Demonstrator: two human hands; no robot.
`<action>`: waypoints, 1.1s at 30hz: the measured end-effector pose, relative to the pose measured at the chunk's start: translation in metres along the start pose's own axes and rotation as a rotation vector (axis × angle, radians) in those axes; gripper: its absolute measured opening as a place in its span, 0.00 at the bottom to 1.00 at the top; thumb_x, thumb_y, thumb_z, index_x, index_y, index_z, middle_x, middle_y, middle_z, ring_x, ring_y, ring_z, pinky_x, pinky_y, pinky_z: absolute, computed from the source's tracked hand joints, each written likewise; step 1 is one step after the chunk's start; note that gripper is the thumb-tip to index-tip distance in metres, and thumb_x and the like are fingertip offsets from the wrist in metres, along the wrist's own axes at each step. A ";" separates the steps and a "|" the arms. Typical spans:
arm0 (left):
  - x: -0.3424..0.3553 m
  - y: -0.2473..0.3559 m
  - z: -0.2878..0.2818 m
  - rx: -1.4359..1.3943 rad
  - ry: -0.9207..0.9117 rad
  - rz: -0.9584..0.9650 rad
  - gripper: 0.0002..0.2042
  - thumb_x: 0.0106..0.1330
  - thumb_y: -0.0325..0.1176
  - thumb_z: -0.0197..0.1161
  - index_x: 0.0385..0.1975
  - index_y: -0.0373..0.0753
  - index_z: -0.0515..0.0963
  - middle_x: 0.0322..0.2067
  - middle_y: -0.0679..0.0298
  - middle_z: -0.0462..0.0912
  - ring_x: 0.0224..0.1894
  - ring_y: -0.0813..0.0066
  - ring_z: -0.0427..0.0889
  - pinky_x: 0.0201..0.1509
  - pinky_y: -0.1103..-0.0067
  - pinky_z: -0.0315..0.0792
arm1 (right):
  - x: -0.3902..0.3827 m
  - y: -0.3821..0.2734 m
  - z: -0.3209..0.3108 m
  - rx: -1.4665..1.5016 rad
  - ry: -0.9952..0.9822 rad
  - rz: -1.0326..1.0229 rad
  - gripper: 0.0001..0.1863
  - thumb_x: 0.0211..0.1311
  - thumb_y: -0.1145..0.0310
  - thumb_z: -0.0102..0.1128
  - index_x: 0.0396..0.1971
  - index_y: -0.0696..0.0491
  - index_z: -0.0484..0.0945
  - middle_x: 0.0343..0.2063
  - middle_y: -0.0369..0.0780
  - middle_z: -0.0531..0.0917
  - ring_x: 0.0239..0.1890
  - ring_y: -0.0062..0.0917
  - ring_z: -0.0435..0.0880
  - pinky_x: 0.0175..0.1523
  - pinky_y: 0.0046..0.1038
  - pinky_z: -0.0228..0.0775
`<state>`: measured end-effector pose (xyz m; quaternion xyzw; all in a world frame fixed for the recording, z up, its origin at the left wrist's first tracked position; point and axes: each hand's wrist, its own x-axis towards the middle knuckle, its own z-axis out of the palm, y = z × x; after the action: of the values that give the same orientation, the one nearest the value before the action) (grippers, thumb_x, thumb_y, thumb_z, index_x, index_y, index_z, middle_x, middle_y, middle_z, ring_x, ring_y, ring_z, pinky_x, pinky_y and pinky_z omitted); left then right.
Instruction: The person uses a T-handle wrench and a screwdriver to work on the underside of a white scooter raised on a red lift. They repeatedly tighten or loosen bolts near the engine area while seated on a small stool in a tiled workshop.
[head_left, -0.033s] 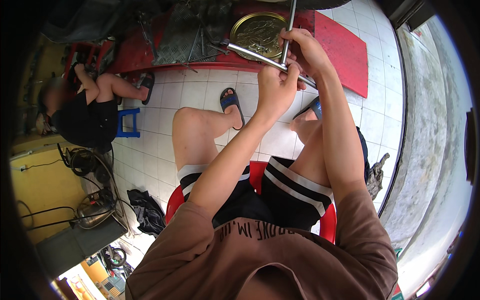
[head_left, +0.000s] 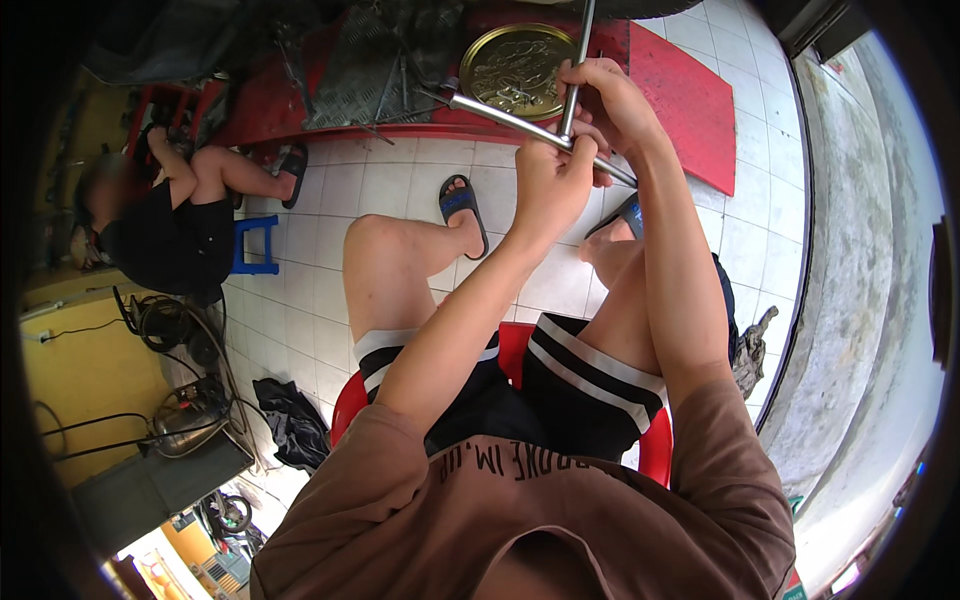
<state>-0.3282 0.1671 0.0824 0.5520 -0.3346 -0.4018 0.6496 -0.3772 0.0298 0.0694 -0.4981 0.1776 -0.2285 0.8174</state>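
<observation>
My left hand [head_left: 552,185] is closed round a shiny metal bar [head_left: 495,115] that slants from the upper left down toward my right wrist. Above it, my right hand [head_left: 615,105] grips a second metal rod [head_left: 582,50], whose far end runs out of the top of the picture. The two pieces meet in a T shape close to my fingers; I cannot tell whether they are joined. Beyond my hands lies a round gold-coloured tray [head_left: 472,72] with small metal parts in it.
The red platform [head_left: 680,100] carries a dark tread-plate mat [head_left: 350,70] with several tools. At the left another person [head_left: 165,230] sits near a blue stool [head_left: 257,245]. Hoses and a compressor [head_left: 190,415] stand lower left; a concrete ledge [head_left: 850,260] runs along the right.
The slanting bar has shifted slightly toward me. The second rod's upper part has tipped a little to the right. Both hands keep their grip.
</observation>
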 end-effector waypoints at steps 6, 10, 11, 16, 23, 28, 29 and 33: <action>-0.043 -0.011 -0.013 -0.089 -0.121 -0.117 0.07 0.69 0.24 0.48 0.33 0.31 0.73 0.29 0.62 0.77 0.26 0.74 0.81 0.31 0.77 0.76 | -0.016 0.000 0.012 -0.124 -0.116 0.036 0.15 0.60 0.66 0.54 0.19 0.59 0.80 0.19 0.39 0.80 0.19 0.18 0.74 0.19 0.20 0.60; -0.031 -0.024 -0.059 0.844 -0.240 0.171 0.08 0.60 0.27 0.58 0.37 0.32 0.75 0.39 0.51 0.78 0.39 0.49 0.80 0.44 0.65 0.76 | -0.019 -0.003 0.018 -0.197 -0.099 0.231 0.19 0.68 0.57 0.50 0.27 0.58 0.77 0.23 0.39 0.82 0.27 0.22 0.82 0.30 0.22 0.69; -0.026 -0.022 -0.071 0.967 -0.308 0.108 0.13 0.60 0.28 0.59 0.43 0.32 0.73 0.43 0.51 0.77 0.41 0.51 0.79 0.46 0.65 0.74 | -0.016 0.002 0.016 -0.183 -0.082 0.299 0.20 0.70 0.55 0.49 0.30 0.58 0.77 0.24 0.40 0.82 0.30 0.24 0.83 0.34 0.23 0.72; 0.051 -0.053 -0.157 1.470 -0.491 -0.205 0.30 0.58 0.39 0.64 0.60 0.32 0.68 0.56 0.47 0.73 0.59 0.55 0.73 0.60 0.68 0.69 | -0.001 0.020 0.008 -0.552 0.200 0.495 0.23 0.65 0.47 0.54 0.26 0.54 0.72 0.18 0.36 0.77 0.26 0.23 0.81 0.34 0.26 0.65; 0.155 -0.099 -0.179 1.364 -0.163 -0.215 0.16 0.60 0.39 0.61 0.45 0.37 0.80 0.44 0.53 0.83 0.48 0.56 0.81 0.53 0.63 0.75 | 0.004 0.040 -0.052 -1.258 0.141 0.447 0.26 0.52 0.45 0.61 0.27 0.58 0.83 0.20 0.46 0.81 0.30 0.34 0.83 0.42 0.36 0.73; 0.177 -0.113 -0.136 1.488 -0.005 -0.177 0.13 0.58 0.36 0.62 0.38 0.36 0.82 0.48 0.54 0.80 0.51 0.57 0.79 0.51 0.67 0.75 | 0.004 0.026 -0.073 -1.279 0.236 0.549 0.28 0.51 0.42 0.60 0.29 0.57 0.85 0.25 0.48 0.84 0.34 0.37 0.84 0.43 0.37 0.73; 0.180 -0.120 -0.139 1.599 0.029 -0.189 0.13 0.57 0.36 0.62 0.38 0.36 0.82 0.49 0.54 0.78 0.52 0.57 0.78 0.51 0.68 0.75 | 0.006 0.026 -0.072 -1.272 0.272 0.544 0.29 0.51 0.42 0.60 0.28 0.58 0.84 0.24 0.48 0.83 0.33 0.37 0.84 0.42 0.37 0.73; 0.186 -0.137 -0.147 1.680 0.120 -0.323 0.17 0.53 0.34 0.66 0.42 0.36 0.81 0.55 0.53 0.70 0.58 0.57 0.72 0.55 0.70 0.74 | 0.010 0.022 -0.067 -1.186 0.290 0.580 0.30 0.53 0.40 0.57 0.22 0.58 0.82 0.19 0.46 0.80 0.28 0.35 0.82 0.37 0.38 0.71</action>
<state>-0.1354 0.0582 -0.0785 0.9113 -0.4035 -0.0784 -0.0236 -0.3994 -0.0164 0.0199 -0.7590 0.5074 0.0716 0.4016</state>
